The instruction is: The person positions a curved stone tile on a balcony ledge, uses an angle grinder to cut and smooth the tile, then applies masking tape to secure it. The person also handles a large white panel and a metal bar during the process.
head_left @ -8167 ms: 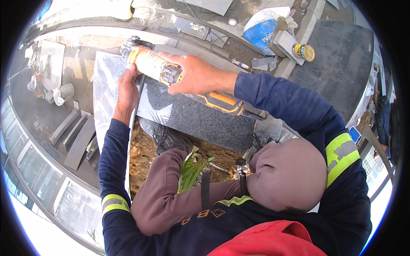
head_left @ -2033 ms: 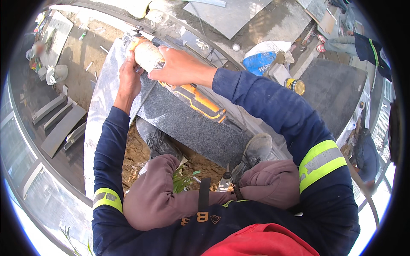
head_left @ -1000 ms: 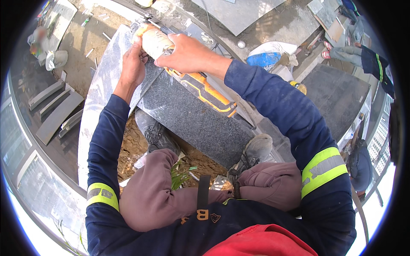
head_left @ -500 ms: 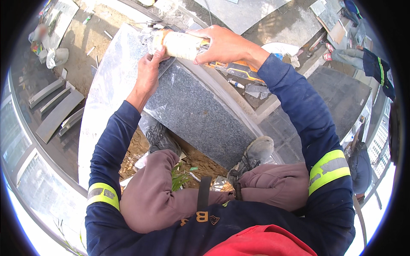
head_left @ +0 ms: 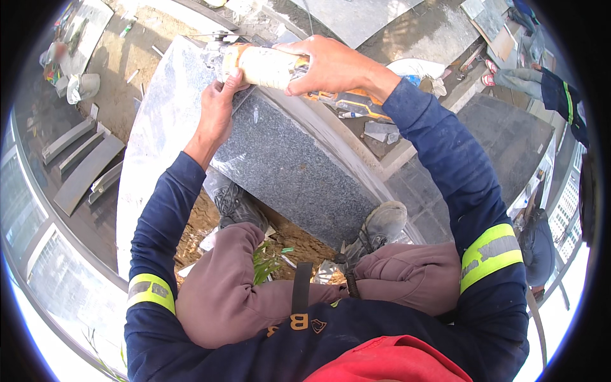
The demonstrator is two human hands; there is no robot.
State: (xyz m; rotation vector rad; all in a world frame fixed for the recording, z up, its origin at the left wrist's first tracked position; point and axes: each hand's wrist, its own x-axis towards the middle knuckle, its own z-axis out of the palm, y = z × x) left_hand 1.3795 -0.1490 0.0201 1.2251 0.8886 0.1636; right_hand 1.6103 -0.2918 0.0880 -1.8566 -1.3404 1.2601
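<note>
Grinder (head_left: 264, 67): near slab (head_left: 293, 169); might kick if disc (head_left: 202, 35) snags;
Right hand (head_left: 334, 63): gripping grinder body;
Left hand (head_left: 217, 109): thumb against grinder; finger closure unclear

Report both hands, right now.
Left hand: closed, holding the orange angle grinder near its disc end.
Right hand: closed around the grinder's body, farther back.

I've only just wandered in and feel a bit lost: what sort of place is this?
Most likely an outdoor building site. The right hand grips an orange power tool near the far end of a speckled grey stone slab, and long grey boards lie off to the left.
</note>
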